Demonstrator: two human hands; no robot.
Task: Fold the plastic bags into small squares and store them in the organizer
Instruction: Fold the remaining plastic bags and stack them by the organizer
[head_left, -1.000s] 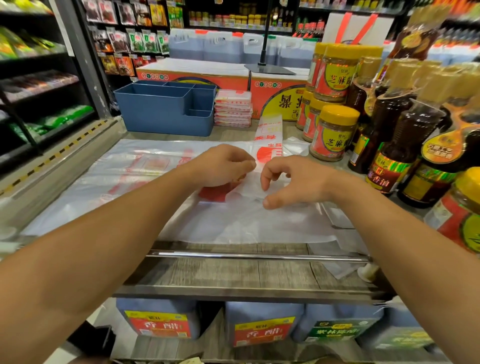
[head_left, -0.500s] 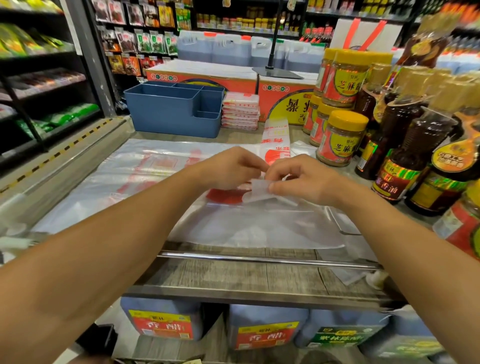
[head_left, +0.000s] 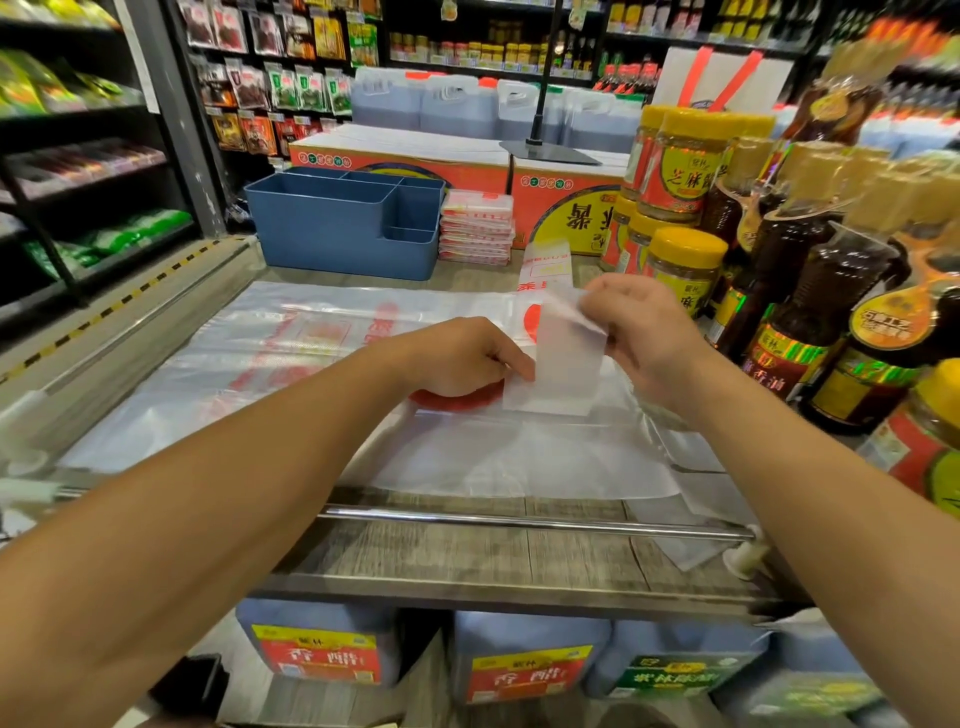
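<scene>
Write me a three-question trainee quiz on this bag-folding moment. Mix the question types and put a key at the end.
1. True or false: the blue organizer already holds folded bags.
2. Multiple choice: the right hand is
A. resting flat on the shelf
B. pinching the top of the folded bag strip
C. gripping a jar
3. Fill in: the stack of folded bags sits directly to the ____ of the organizer as the camera sees it.

Key:
1. False; its visible compartments look empty.
2. B; the left hand holds the strip's lower edge.
3. right

Yellow-lidded jars (head_left: 684, 260), dark sauce bottles (head_left: 826, 291) at right
</scene>
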